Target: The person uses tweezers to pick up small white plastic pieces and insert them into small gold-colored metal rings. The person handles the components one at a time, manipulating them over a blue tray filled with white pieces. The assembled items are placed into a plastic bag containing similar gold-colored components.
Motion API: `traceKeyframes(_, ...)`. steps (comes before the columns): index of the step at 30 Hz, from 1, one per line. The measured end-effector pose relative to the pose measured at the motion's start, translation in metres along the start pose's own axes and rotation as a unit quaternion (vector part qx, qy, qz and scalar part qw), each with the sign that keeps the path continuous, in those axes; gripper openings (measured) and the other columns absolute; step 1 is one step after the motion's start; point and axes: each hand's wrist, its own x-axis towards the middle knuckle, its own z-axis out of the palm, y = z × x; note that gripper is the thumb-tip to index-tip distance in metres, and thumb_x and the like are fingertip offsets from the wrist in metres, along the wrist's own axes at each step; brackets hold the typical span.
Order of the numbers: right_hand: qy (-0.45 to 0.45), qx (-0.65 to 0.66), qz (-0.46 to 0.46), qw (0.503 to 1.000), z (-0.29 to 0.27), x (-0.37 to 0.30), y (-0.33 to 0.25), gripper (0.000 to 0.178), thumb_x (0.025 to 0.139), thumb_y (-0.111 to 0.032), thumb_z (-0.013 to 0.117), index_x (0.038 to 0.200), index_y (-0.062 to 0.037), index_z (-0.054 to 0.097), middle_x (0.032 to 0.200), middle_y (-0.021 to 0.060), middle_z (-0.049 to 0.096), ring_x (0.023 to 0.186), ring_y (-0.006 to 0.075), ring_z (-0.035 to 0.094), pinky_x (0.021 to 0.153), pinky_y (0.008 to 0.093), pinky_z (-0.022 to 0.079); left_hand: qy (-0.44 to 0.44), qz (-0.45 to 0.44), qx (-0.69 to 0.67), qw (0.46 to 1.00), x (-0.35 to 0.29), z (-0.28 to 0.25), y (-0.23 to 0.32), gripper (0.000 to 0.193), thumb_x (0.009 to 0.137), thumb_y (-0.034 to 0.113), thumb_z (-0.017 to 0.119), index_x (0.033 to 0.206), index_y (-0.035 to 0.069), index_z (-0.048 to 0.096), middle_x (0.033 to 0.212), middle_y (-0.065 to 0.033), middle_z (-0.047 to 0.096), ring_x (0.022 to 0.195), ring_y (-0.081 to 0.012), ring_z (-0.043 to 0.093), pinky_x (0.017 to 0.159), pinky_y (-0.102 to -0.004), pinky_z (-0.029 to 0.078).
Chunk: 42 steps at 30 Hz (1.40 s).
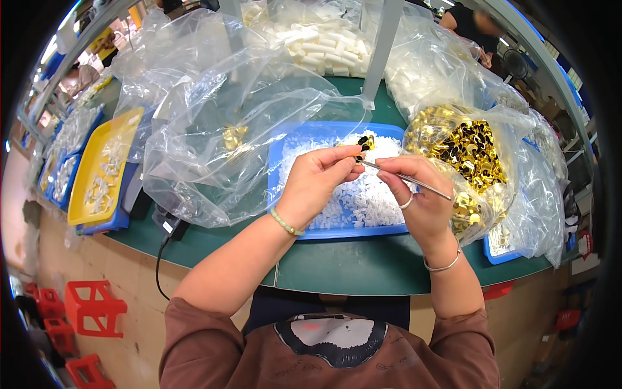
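Observation:
My left hand [315, 178] is closed in a pinch on a small gold piece [359, 157], mostly hidden by the fingertips. My right hand [418, 185] grips a slim metal tool that looks like tweezers [433, 188], its tip meeting the left fingertips. Both hands are over a blue tray [350, 233] full of small white plastic pieces [376, 202]. A few shiny gold pieces [367, 142] lie on the white ones, just beyond my left fingers. To the right, a clear bag of shiny gold pieces [476, 155] leans open against the tray.
A large clear plastic bag [201, 149] spreads over the green table [343, 275] on the left. White cylindrical parts [327, 48] are piled behind a grey metal post [382, 55]. A yellow tray [81, 194] stands far left. Red stools [95, 308] are on the floor; another person [473, 29] is at back right.

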Motion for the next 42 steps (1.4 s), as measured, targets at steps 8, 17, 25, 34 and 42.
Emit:
traceKeyframes(8,-0.008,-0.036,-0.014,0.999,0.005,-0.002,0.005,0.020,0.075,0.005,0.075,0.092,-0.0025,0.069,0.088,0.0089,0.071,0.078,0.0231,0.068,0.068,0.0297,0.054,0.005,-0.019,0.006,1.000,0.000,0.001,-0.002,0.030,0.095,0.009,0.060,0.122,-0.006,0.061,0.108,-0.0118,0.068,0.095,-0.0153,0.066,0.089,-0.0272,0.055)
traceKeyframes(17,-0.022,-0.048,-0.073,0.996,0.006,-0.001,0.000,0.023,0.073,0.007,0.075,0.092,-0.0028,0.067,0.089,0.0088,0.070,0.078,0.0240,0.068,0.065,0.0299,0.055,0.007,-0.001,0.017,1.000,-0.001,0.002,-0.002,0.029,0.095,0.010,0.060,0.119,-0.006,0.063,0.106,-0.0122,0.069,0.092,-0.0151,0.067,0.088,-0.0281,0.054)
traceKeyframes(25,-0.029,-0.043,-0.067,0.996,0.005,0.000,-0.001,0.023,0.073,0.008,0.075,0.092,-0.0016,0.066,0.090,0.0094,0.070,0.080,0.0238,0.069,0.066,0.0304,0.055,0.000,-0.007,0.011,1.000,-0.002,0.000,-0.002,0.031,0.094,0.010,0.061,0.121,-0.006,0.061,0.108,-0.0124,0.068,0.093,-0.0154,0.067,0.088,-0.0280,0.054)
traceKeyframes(34,-0.054,-0.070,-0.075,0.993,0.010,-0.004,0.000,0.024,0.074,0.007,0.074,0.094,-0.0026,0.064,0.090,0.0100,0.068,0.078,0.0253,0.068,0.066,0.0320,0.056,-0.002,0.000,0.021,1.000,0.001,-0.001,-0.008,0.030,0.093,0.008,0.057,0.119,-0.006,0.063,0.107,-0.0115,0.068,0.094,-0.0145,0.066,0.088,-0.0274,0.053)
traceKeyframes(42,-0.062,-0.095,-0.081,0.990,0.015,-0.008,-0.001,0.024,0.074,0.005,0.074,0.094,-0.0036,0.065,0.089,0.0098,0.068,0.079,0.0261,0.067,0.066,0.0332,0.055,0.001,-0.001,0.031,1.000,0.003,-0.001,-0.010,0.029,0.093,0.006,0.055,0.118,-0.007,0.062,0.106,-0.0117,0.068,0.095,-0.0146,0.066,0.088,-0.0273,0.053)
